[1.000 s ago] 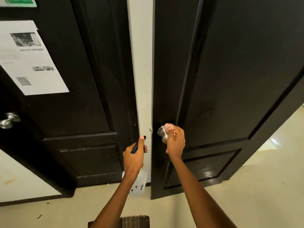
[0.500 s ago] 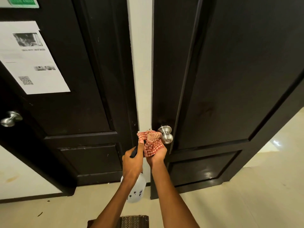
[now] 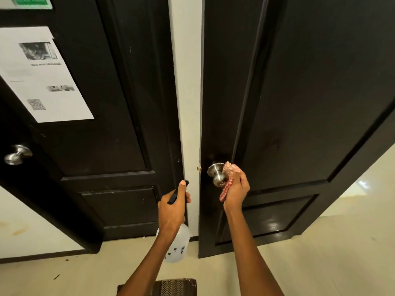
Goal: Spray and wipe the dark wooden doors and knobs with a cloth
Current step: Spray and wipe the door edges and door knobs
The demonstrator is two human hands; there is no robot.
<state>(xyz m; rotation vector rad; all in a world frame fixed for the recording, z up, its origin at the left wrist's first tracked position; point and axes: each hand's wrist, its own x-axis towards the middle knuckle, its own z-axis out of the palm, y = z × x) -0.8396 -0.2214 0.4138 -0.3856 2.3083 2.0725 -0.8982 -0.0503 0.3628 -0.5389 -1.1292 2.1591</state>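
A: Where is the red-and-white checked cloth (image 3: 227, 182)?

B: Bunched in the right hand (image 3: 236, 190), fingers curled round it. It hangs just right of the round brushed-metal knob (image 3: 218, 175) on the right dark wooden door (image 3: 310, 92), touching or nearly touching the knob's side; I cannot tell which.

A: And the other hand?

B: The left hand (image 3: 173, 207) grips the black trigger head of a translucent white plastic spray bottle (image 3: 176, 244), thumb laid along the top. The bottle hangs below the fist, in front of the pale wall strip (image 3: 187, 82) between the doors.

A: The left dark wooden door (image 3: 102, 103)?

B: It carries a white printed paper sheet (image 3: 40, 75), and its own silver knob (image 3: 17, 154) sits at the far left, well apart from both hands.
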